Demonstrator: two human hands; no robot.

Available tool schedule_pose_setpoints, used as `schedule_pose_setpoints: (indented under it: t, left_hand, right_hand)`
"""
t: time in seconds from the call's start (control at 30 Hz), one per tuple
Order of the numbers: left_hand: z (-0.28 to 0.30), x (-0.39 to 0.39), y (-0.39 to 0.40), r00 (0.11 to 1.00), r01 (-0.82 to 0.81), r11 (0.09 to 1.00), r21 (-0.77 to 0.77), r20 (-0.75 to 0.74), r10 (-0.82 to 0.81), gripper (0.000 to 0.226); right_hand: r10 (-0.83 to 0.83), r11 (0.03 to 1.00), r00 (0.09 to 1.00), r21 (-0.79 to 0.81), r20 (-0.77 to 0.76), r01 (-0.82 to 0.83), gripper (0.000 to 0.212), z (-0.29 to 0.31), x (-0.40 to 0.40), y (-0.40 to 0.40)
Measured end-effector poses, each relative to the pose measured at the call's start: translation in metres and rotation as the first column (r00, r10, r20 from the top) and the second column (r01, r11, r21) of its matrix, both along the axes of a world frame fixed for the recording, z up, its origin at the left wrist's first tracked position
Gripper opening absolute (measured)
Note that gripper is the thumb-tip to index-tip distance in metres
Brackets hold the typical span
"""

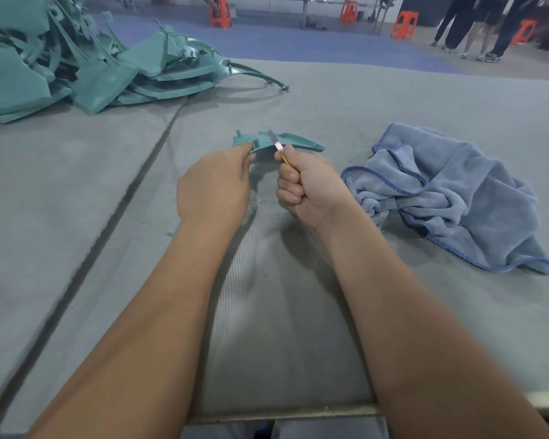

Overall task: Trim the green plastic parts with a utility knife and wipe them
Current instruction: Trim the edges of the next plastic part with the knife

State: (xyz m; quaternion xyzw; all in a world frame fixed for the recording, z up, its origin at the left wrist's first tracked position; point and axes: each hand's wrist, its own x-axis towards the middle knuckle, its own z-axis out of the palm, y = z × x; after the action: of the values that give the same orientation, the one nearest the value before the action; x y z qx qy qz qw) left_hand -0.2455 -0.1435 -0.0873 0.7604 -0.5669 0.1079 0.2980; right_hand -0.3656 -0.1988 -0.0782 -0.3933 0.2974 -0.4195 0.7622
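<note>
Trimming under way, wiping not yet begun.
Left hand pinches a curved green plastic part above the grey desk; right hand grips a yellow-handled utility knife, blade on it; crumpled blue towel lies untouched, heaped green parts wait.

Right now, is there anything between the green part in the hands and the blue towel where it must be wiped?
Nothing visible stands in the way. The green part is held by the left hand with the knife in the right hand; only bare grey mat lies between it and the blue towel.
</note>
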Motion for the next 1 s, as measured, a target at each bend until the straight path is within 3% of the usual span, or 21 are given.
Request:
schedule_pose_setpoints:
  t: [0.77, 0.9, 1.0]
  left_hand:
    - [-0.001, -0.006, 0.001, 1.0, 0.012, 1.0, 0.013, 0.009, -0.012, 0.032]
    - [0.002, 0.008, 0.005, 0.997, -0.018, 0.998, -0.062, -0.069, 0.014, 0.031]
    - [0.002, 0.017, 0.008, 0.998, -0.005, 0.997, -0.08, -0.07, -0.001, 0.031]
  right_hand:
    - [-0.159, 0.984, 0.987, 0.077, -0.016, 0.16, 0.03, -0.006, 0.006, 0.0]
    - [-0.253, 0.952, 0.962, 0.204, 0.101, 0.229, 0.033, -0.005, -0.004, -0.011]
    - [-0.271, 0.952, 0.96, 0.163, 0.067, 0.258, 0.034, -0.006, -0.008, -0.012]
